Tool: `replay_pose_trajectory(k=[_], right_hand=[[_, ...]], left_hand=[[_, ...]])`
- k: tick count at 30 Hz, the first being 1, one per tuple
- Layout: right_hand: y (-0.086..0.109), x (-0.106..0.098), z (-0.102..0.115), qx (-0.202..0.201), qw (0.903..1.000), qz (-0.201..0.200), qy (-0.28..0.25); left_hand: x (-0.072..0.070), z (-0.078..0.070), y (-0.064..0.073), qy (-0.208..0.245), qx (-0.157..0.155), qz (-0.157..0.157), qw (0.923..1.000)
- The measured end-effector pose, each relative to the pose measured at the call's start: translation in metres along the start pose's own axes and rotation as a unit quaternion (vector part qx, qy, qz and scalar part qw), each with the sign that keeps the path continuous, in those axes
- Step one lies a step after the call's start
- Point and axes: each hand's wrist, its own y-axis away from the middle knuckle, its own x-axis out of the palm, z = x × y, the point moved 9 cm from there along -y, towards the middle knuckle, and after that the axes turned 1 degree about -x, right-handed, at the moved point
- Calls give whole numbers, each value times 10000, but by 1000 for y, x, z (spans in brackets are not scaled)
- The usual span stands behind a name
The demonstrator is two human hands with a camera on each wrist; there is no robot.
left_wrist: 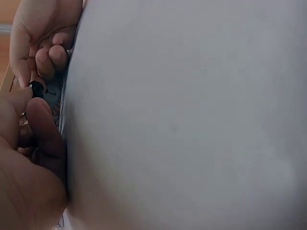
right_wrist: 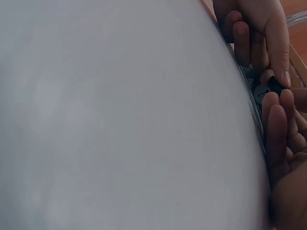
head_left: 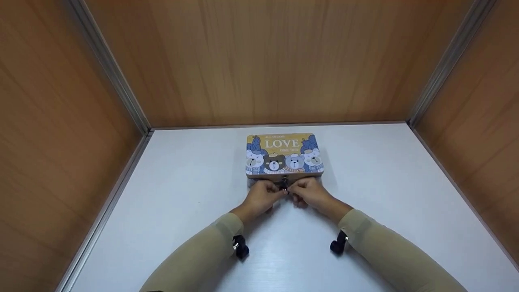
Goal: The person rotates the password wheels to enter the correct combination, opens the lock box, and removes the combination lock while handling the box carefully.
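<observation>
A rectangular tin box [head_left: 284, 156] with bears and the word LOVE on its yellow lid lies closed, front edge towards me. At the middle of that edge hangs a small black lock [head_left: 283, 187] by the clasp. My left hand [head_left: 261, 196] pinches the lock from the left, thumb and fingertips close together. From the right, my right hand [head_left: 313, 192] pinches it too, its lower fingers curled under. In the left wrist view the black lock [left_wrist: 36, 88] shows between the fingertips of both hands. Fingers cover much of the lock [right_wrist: 276, 85] in the right wrist view.
The white table [head_left: 186, 174] extends around the box. Wood-grain panels [head_left: 259, 61] with metal corner strips enclose it at the back and both sides. A small black device [head_left: 241, 246] is strapped at the left wrist, another device [head_left: 338, 243] at the right.
</observation>
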Motion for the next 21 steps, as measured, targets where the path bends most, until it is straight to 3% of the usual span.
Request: replay_pose_trajectory(k=[4,10,16,21], right_hand=[[0,1,0,19,10000,72,-3],[1,2,3,-60,9999,112,43],[3,3,6,-166,9997,136,65],[4,4,6,-188,9997,116,76]], left_hand=[[0,-15,4,-928,444,-415,9938],[1,-30,8,-2175,375,-749,9725],[3,-36,11,-2757,569,-977,9546],[4,-38,12,-2897,740,-1023,9487]])
